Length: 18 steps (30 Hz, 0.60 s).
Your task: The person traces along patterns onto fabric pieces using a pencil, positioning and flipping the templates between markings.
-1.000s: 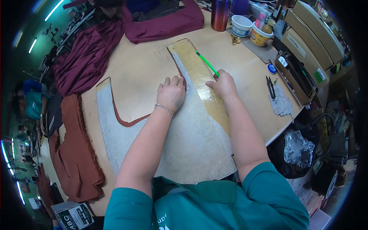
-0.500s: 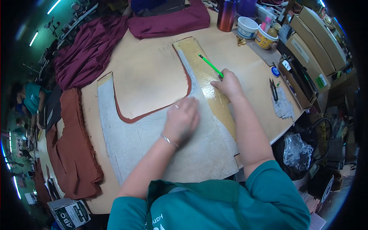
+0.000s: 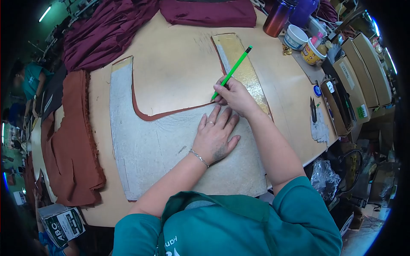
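My left hand lies with spread fingers on a large grey pattern template, pressing it to the table. Rust-brown fabric peeks out as a thin rim along the template's curved inner edge. In my right hand a green pencil is pinched, its tip down at that edge and its dark end pointing up and right. Yellowish tape or film covers the template's upper right arm. The right hand sits just above the left fingertips.
Rust-brown cut pieces lie at left, maroon cloth behind. A tumbler, tubs, thread snips and a cardboard tray stand or lie at right. Another person is at far left.
The left hand has flattened and spread on the template. My right hand has moved left and down to the curved edge, turning the pencil from pointing up-left to tip down.
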{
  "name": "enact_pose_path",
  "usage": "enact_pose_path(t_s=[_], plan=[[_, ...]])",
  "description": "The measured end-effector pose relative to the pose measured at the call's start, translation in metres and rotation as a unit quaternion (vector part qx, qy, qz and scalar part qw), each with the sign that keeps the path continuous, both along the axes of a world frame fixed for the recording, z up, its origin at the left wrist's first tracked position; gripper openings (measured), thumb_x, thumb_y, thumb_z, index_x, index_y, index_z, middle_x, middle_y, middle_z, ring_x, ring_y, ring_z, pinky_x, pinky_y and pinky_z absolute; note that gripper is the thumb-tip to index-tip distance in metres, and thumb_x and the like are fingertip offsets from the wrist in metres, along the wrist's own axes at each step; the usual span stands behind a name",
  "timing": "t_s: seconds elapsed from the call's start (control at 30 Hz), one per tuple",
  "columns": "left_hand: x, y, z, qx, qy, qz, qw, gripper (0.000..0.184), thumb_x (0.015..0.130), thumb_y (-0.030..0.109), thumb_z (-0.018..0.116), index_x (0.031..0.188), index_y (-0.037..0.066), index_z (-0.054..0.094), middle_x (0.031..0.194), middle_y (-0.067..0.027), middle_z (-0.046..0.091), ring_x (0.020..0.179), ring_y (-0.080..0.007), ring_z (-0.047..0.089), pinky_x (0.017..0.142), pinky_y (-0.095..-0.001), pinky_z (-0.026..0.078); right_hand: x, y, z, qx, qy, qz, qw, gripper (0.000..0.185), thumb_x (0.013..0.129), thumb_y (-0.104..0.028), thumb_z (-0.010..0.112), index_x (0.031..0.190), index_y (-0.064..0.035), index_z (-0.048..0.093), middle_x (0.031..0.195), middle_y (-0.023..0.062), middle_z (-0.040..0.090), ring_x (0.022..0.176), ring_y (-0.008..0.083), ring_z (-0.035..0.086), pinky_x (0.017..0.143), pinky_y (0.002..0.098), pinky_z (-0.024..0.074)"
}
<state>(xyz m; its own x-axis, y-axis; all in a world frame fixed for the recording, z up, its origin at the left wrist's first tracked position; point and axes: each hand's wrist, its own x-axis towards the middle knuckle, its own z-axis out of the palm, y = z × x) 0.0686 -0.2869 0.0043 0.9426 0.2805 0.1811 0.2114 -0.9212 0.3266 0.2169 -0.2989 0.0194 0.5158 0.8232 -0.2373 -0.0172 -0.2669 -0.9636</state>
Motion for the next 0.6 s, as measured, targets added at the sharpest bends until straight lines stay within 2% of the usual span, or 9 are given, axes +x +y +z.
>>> enact_pose_path(t_s=[0.17,0.27,0.37,0.47,0.6], plan=[[0.000,0.001,0.001,-0.002,-0.001,0.000,1.000,0.053,0.077,0.039,0.055,0.124,0.015,0.047,0.130,-0.0094,0.040,0.125,-0.0293,0.031,0.096,-0.0519,0.030,-0.002,0.005,-0.006,0.003,-0.106,0.060,0.993,0.011,0.085,-0.011,0.056,0.088,-0.0009,0.053,0.075,0.0046,0.058,0.069,0.0122,0.057,0.062,0.0257,0.0467],[0.000,0.002,0.003,0.001,-0.002,-0.002,1.000,0.052,0.077,0.038,0.056,0.123,0.015,0.048,0.129,-0.0089,0.040,0.124,-0.0293,0.032,0.096,-0.0517,0.031,-0.003,0.006,-0.008,-0.003,-0.215,0.083,0.973,0.013,0.084,-0.011,0.057,0.090,0.0006,0.053,0.077,0.0062,0.059,0.072,0.0137,0.057,0.065,0.0274,0.0464],[0.000,0.001,0.001,-0.001,-0.007,0.002,1.000,0.051,0.077,0.038,0.056,0.122,0.015,0.048,0.128,-0.0084,0.041,0.123,-0.0293,0.033,0.096,-0.0511,0.031,0.011,-0.001,-0.004,-0.047,-0.274,0.089,0.956,0.014,0.083,-0.011,0.058,0.090,0.0001,0.054,0.079,0.0067,0.060,0.074,0.0136,0.057,0.067,0.0282,0.0466],[0.000,0.001,0.000,-0.002,-0.017,0.006,1.000,0.050,0.077,0.037,0.056,0.121,0.016,0.049,0.128,-0.0082,0.041,0.123,-0.0292,0.033,0.096,-0.0506,0.031,0.042,-0.008,-0.004,-0.050,-0.218,0.061,0.973,0.013,0.083,-0.012,0.059,0.090,-0.0014,0.055,0.080,0.0061,0.060,0.075,0.0132,0.056,0.068,0.0282,0.0462],[0.001,0.002,0.003,-0.018,-0.007,0.004,1.000,0.050,0.077,0.037,0.056,0.122,0.017,0.048,0.129,-0.0079,0.041,0.124,-0.0291,0.033,0.096,-0.0505,0.030,0.088,0.014,0.005,-0.071,-0.291,0.159,0.941,0.013,0.085,-0.013,0.058,0.092,-0.0033,0.054,0.078,0.0032,0.058,0.070,0.0100,0.052,0.064,0.0261,0.0449]])
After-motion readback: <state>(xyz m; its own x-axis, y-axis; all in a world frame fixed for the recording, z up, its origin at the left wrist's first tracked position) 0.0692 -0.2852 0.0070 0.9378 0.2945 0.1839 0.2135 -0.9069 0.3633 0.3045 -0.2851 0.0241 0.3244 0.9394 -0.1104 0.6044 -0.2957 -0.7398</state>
